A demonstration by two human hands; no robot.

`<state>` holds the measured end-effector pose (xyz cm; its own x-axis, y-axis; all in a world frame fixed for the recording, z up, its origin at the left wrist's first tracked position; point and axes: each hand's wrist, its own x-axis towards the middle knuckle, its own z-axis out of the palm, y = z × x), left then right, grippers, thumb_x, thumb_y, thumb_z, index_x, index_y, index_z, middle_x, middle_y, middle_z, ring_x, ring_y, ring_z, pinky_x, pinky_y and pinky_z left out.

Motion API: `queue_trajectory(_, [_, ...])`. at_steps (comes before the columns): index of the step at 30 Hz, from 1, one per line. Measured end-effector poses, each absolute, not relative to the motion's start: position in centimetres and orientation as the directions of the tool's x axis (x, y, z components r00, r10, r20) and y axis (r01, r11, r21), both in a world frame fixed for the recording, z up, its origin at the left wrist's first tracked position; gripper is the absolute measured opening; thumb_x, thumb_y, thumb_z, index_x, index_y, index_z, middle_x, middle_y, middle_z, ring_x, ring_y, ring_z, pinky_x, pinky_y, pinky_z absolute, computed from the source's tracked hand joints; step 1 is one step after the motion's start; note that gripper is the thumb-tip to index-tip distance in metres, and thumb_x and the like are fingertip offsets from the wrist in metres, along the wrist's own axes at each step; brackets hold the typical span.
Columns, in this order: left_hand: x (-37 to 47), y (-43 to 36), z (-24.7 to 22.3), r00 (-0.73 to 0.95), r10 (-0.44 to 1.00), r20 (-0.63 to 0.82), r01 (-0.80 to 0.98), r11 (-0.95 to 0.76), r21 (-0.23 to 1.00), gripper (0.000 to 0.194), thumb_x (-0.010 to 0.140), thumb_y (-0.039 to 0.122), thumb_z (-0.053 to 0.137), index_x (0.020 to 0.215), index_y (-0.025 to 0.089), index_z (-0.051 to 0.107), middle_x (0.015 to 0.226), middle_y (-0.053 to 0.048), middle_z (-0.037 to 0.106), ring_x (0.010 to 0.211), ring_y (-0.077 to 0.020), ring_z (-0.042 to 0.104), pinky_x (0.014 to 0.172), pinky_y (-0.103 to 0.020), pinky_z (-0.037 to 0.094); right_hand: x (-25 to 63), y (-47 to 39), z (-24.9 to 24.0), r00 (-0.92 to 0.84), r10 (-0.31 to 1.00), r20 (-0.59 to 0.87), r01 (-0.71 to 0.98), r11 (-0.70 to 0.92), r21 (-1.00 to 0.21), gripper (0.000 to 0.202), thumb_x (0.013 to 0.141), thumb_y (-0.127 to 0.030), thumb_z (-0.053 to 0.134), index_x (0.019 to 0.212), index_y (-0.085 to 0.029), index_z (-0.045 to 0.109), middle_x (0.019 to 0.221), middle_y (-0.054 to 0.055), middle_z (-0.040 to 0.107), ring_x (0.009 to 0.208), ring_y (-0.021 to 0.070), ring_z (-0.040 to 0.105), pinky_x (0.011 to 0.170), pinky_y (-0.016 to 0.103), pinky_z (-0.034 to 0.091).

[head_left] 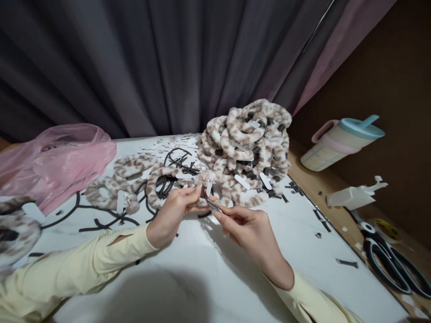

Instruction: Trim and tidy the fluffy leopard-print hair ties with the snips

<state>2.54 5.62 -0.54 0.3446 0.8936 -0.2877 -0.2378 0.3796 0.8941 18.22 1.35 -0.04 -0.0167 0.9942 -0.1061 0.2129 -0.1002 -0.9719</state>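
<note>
My left hand [180, 206] is closed on a white-and-brown spotted furry ring [156, 184], pinching it by a dark section near a fuzzy tuft and a small white tag. My right hand [247, 224] is closed on a small, slim metal tool [213, 205]; its exact kind is hard to make out. The tool's tip meets the dark section beside my left fingertips. Right behind both hands rises a heap of similar furry rings [245, 130] with white tags and black coiled parts.
More furry rings [111, 193] and black cords [117, 217] lie to the left, by a pink plastic bag [77, 157]. Short black offcuts [323, 222] are scattered rightward. Along the right edge are a tumbler [336, 146], a white bottle [352, 197] and large scissors [387, 258]. Curtains [151, 67] hang behind.
</note>
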Motion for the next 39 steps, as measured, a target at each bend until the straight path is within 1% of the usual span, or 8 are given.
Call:
queue_trajectory(8, [2.4,5.6,-0.4,0.385,0.879,-0.283,-0.218,0.385,0.897,0.026,0.078,0.037,0.059,0.08,0.012,0.068,0.089,-0.007,0.069,0.09,-0.0208,0.063,0.085,-0.03,0.05,18.3,1.3,-0.3,-0.035,0.996,-0.078,0.187,-0.07,-0.98,0.028,0.072,-0.038,0.064,0.063,-0.011,0.065,0.04,-0.004,0.047,0.035,0.0049,0.032,0.034,0.019,0.025])
queue_trajectory(13, [2.4,5.6,-0.5,0.384,0.884,-0.268,-0.217,0.368,0.904,0.024,0.077,0.034,0.061,0.077,0.011,0.068,0.086,-0.007,0.069,0.087,-0.0204,0.063,0.084,-0.031,0.05,18.5,1.2,-0.8,-0.048,0.995,0.085,0.31,0.096,-0.946,0.025,0.076,-0.032,0.061,0.065,-0.011,0.067,0.041,-0.004,0.044,0.038,0.0053,0.031,0.036,0.019,0.025])
queue_trajectory(17, [2.7,5.6,-1.0,0.352,0.891,-0.288,-0.227,0.38,0.897,0.025,0.073,0.034,0.065,0.074,0.01,0.068,0.077,-0.007,0.069,0.082,-0.0207,0.064,0.084,-0.034,0.05,18.3,1.3,-1.3,-0.065,0.959,0.276,0.448,0.275,-0.851,0.021,0.076,-0.026,0.06,0.065,-0.01,0.068,0.043,-0.004,0.043,0.042,0.0053,0.031,0.04,0.018,0.027])
queue_trajectory(19, [2.8,5.6,-1.4,0.335,0.891,-0.305,-0.238,0.394,0.888,0.027,0.071,0.036,0.066,0.073,0.009,0.068,0.075,-0.006,0.069,0.079,-0.0208,0.064,0.085,-0.035,0.049,18.1,1.5,-1.5,-0.07,0.945,0.319,0.488,0.311,-0.816,0.024,0.077,-0.026,0.059,0.06,-0.01,0.066,0.043,-0.004,0.042,0.041,0.0052,0.03,0.04,0.018,0.027])
queue_trajectory(27, [2.4,6.4,-2.0,0.374,0.858,-0.352,-0.277,0.466,0.841,0.02,0.076,0.03,0.062,0.071,0.011,0.065,0.074,-0.005,0.068,0.075,-0.0179,0.065,0.081,-0.032,0.051,18.7,2.0,-1.0,-0.079,0.989,0.126,0.397,0.147,-0.906,0.019,0.074,-0.028,0.061,0.069,-0.011,0.07,0.047,0.0,0.055,0.042,0.0075,0.039,0.038,0.018,0.03])
queue_trajectory(32, [2.4,6.6,-1.6,0.386,0.821,-0.42,-0.306,0.544,0.781,0.017,0.082,0.025,0.055,0.075,0.012,0.064,0.078,-0.007,0.069,0.076,-0.017,0.065,0.079,-0.03,0.051,19.1,1.5,-0.8,-0.083,0.97,0.227,0.435,0.24,-0.868,0.019,0.077,-0.026,0.06,0.071,-0.01,0.071,0.044,-0.002,0.048,0.042,0.0063,0.034,0.039,0.018,0.027])
queue_trajectory(35, [2.5,6.5,-1.3,0.388,0.821,-0.419,-0.316,0.546,0.776,0.017,0.083,0.021,0.053,0.073,0.012,0.063,0.079,-0.006,0.069,0.076,-0.0159,0.065,0.078,-0.028,0.051,19.1,1.5,-1.0,-0.092,0.956,0.279,0.496,0.287,-0.82,0.023,0.078,-0.025,0.059,0.063,-0.009,0.068,0.043,-0.004,0.037,0.043,0.0053,0.028,0.039,0.018,0.024])
queue_trajectory(39, [2.4,6.4,-1.1,0.394,0.817,-0.421,-0.305,0.548,0.779,0.018,0.084,0.021,0.052,0.072,0.012,0.063,0.08,-0.006,0.069,0.078,-0.0153,0.065,0.078,-0.026,0.051,18.8,1.5,-1.1,-0.104,0.954,0.283,0.507,0.296,-0.81,0.028,0.078,-0.024,0.059,0.055,-0.01,0.062,0.044,-0.004,0.036,0.043,0.0049,0.028,0.04,0.018,0.023])
